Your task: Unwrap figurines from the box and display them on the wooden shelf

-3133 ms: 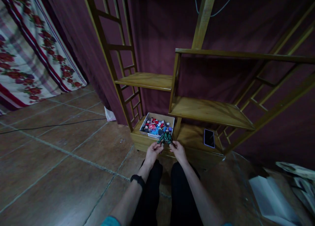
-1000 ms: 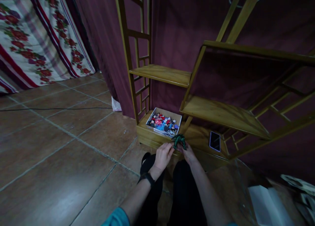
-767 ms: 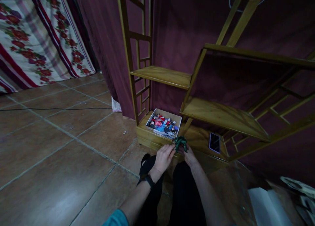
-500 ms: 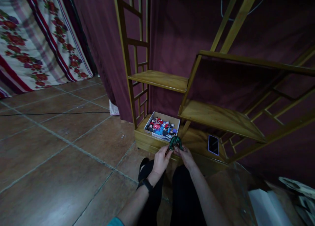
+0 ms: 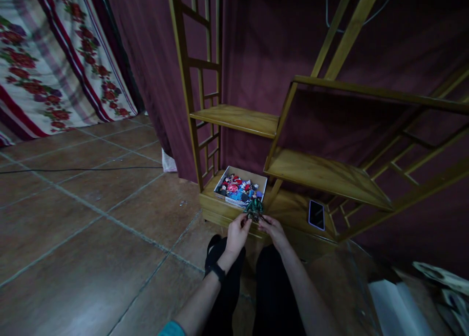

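Note:
Between my two hands is a small dark green and brown figure (image 5: pixel 254 209), its exact kind too small to make out. My left hand (image 5: pixel 239 231) pinches it from the left side. From the right, the fingers of my right hand (image 5: pixel 274 230) close on its other edge. Just beyond the figure stands a shallow white box (image 5: pixel 263 176) on the low wooden ledge. Small colourful figurines (image 5: pixel 238 187) in red, blue, black and white fill the box. The figure overlaps the box's front right corner from this viewpoint.
A wooden shelf unit (image 5: pixel 234 117) rises in front of me, with a middle shelf (image 5: pixel 326 175) at right. A tablet or phone (image 5: pixel 316 215) lies on the low ledge. A black cable (image 5: pixel 80 169) crosses the tiled floor at left. White panels (image 5: pixel 399 306) stand at lower right.
The green figure has shifted slightly left and turned in my fingers, so a brownish lower part now shows. My hands are a little farther apart.

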A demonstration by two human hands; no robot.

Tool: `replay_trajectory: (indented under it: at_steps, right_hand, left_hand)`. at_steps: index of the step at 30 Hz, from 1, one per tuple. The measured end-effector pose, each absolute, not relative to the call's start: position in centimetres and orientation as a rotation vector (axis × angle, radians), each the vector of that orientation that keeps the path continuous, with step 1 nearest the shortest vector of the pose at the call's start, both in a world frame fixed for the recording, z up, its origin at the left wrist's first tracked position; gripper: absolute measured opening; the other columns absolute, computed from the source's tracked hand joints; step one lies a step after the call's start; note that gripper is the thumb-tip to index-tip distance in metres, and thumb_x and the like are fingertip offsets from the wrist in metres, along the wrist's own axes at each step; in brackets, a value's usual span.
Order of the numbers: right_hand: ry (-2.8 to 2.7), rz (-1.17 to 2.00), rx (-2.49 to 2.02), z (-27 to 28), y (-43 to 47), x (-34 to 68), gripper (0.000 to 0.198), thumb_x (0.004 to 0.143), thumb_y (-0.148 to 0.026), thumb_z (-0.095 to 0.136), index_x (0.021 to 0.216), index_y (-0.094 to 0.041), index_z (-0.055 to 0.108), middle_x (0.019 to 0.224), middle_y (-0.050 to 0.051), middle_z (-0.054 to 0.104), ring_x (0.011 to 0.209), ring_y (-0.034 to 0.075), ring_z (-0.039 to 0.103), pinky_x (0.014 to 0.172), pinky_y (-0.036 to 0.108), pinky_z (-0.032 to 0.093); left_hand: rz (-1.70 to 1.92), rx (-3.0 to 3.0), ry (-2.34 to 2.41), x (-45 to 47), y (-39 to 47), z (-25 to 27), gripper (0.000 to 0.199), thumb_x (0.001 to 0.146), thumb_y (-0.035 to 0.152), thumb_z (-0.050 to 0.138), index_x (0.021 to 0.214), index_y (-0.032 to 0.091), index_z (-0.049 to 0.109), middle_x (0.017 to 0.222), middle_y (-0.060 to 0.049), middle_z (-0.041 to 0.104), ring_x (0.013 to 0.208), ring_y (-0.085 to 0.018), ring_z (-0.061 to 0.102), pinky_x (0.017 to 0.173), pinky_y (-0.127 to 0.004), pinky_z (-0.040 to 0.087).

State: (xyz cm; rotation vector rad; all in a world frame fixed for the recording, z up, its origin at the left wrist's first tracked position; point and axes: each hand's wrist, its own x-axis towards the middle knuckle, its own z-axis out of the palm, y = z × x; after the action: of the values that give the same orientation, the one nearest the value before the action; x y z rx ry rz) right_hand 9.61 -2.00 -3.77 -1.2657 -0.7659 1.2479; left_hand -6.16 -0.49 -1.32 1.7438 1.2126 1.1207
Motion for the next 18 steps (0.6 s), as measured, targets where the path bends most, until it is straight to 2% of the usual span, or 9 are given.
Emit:
replay_trajectory:
  at_steps: [4, 18]
  right_hand:
    - [-0.772, 1.226, -1.309, -3.7, -1.9, 9.5, 0.037, 0.054, -0.036, 0.074, 0.084, -0.016, 0.067, 0.066, -0.001, 0.062, 0.057, 0.01, 0.057, 0.059, 0.025, 0.051]
    - [-0.838, 1.126, -1.335, -5.1, -1.2, 9.7, 0.032, 0.058, -0.038, 0.07, 0.083, -0.018, 0.069, 0.061, -0.001, 0.062, 0.048, 0.009, 0.054, 0.045, 0.021, 0.05]
  left_hand:
    - [1.135, 1.713, 1.201, -6.1, 0.0, -1.8, 0.034, 0.078, 0.035, 0.05, 0.105, 0.017, 0.061, 0.072, -0.002, 0.063, 0.064, -0.014, 0.056, 0.063, -0.024, 0.042]
    - [1.152, 1.404, 1.131, -6.0, 1.2, -2.9, 0.038, 0.071, 0.04, 0.058, 0.094, 0.011, 0.065, 0.061, -0.001, 0.061, 0.057, -0.013, 0.054, 0.058, -0.023, 0.043]
